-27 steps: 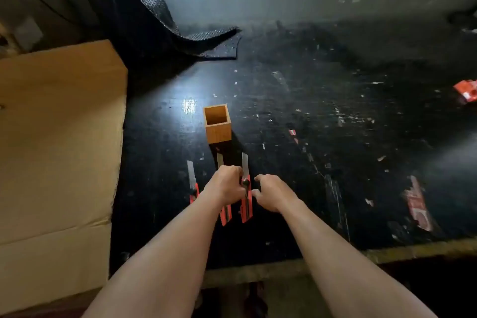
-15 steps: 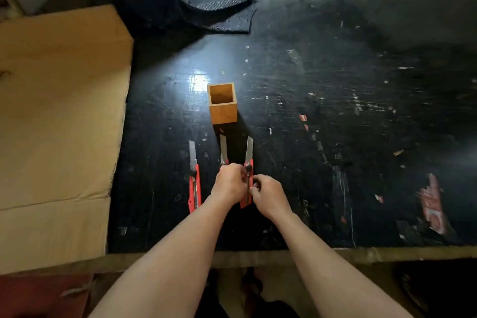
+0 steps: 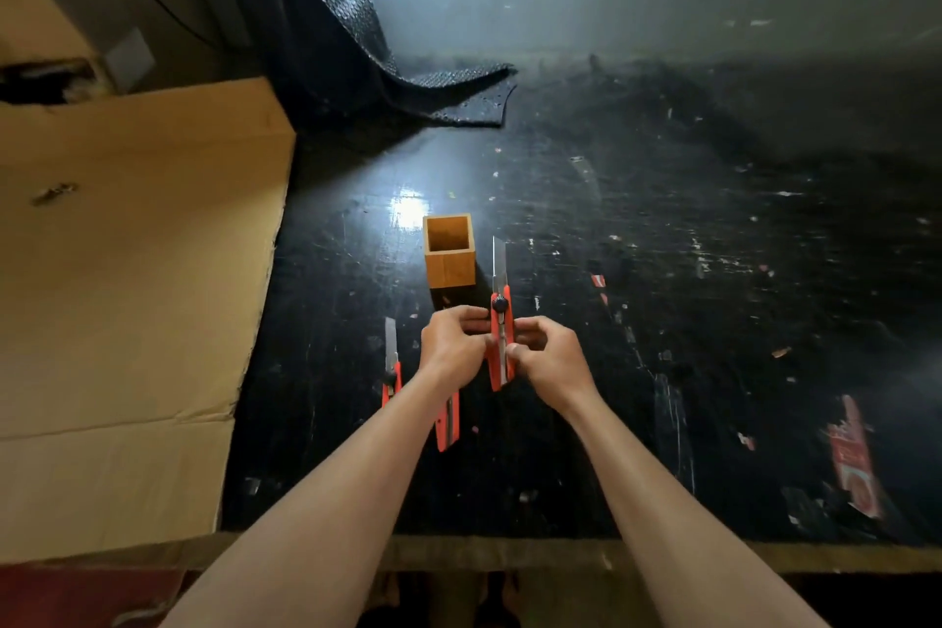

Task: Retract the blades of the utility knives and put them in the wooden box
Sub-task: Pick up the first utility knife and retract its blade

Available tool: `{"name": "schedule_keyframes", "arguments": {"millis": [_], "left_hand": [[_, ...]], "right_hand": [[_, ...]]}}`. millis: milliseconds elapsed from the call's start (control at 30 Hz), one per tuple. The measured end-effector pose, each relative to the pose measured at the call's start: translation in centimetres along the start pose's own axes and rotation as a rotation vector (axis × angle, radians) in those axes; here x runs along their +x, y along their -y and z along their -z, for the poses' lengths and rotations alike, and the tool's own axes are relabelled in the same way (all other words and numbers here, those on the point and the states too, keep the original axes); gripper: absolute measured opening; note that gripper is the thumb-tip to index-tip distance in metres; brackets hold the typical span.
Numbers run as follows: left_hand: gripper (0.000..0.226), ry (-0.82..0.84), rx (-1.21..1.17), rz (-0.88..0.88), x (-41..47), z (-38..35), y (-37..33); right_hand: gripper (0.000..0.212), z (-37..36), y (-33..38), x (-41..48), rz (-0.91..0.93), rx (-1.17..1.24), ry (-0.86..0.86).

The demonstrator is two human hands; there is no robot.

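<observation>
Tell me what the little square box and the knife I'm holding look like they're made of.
The wooden box looks like light, smooth-finished wood: warm tan faces, faint grain. The held utility knife seems to have an orange plastic body, a black knob and a bare metal blade, grey and reflective; whether the body has a metal core I can't tell.

middle utility knife: blade end hidden under left hand | cardboard sheet, left of wooden box: cut off by left edge | box interior: bottom too dark to tell
</observation>
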State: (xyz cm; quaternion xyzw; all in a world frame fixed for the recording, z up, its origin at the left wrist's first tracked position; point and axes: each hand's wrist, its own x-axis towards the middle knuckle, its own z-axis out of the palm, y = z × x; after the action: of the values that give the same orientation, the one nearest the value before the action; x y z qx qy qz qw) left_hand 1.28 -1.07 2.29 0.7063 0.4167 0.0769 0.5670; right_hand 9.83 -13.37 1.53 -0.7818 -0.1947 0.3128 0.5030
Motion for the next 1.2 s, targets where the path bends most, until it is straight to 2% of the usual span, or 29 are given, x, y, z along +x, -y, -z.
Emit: {"name": "schedule_keyframes", "arguments": {"millis": [133, 233, 367, 467, 567, 733, 867, 1200], "left_hand": [[0.026, 0.065, -0.116, -0.051, 0.6, 3.8, -3.8], [0.029, 0.129, -0.239, -0.066, 0.5, 6.7, -6.6], [0.038, 0.139, -0.308, -0.110, 0.5, 10.3, -9.5], [0.041, 0.146, -0.353, -0.175, 0.4, 12.4, -11.7], [0.043, 0.140, -0.344, -0.250, -0.4, 14.0, -14.1], [0.038, 0.116, -0.326, -0.366, -1.0, 15.9, -17.0], [0.031, 0.099, -0.319, -0.407, -0.7, 17.0, -17.9], [0.028, 0.063, -0.258, -0.502, 0.0, 19.1, -19.7]], "right_hand": [[0.023, 0.2, 4.5, 1.0, 0.081, 0.092, 0.023], [0.022, 0.0, 8.1, 1.4, 0.136, 0.171, 0.054], [0.022, -0.4, 12.7, 1.7, 0.253, 0.086, 0.056], [0.029, -0.9, 16.0, 1.9, 0.406, 0.008, -0.008], [0.031, -1.2, 19.6, 2.1, 0.552, -0.108, -0.104], [0.023, -0.9, 24.1, 2.7, 0.652, -0.256, -0.218], [0.022, -0.6, 25.5, 2.9, 0.711, -0.289, -0.230], [0.024, -1.1, 27.6, 4.2, 0.792, -0.318, -0.219]]}}
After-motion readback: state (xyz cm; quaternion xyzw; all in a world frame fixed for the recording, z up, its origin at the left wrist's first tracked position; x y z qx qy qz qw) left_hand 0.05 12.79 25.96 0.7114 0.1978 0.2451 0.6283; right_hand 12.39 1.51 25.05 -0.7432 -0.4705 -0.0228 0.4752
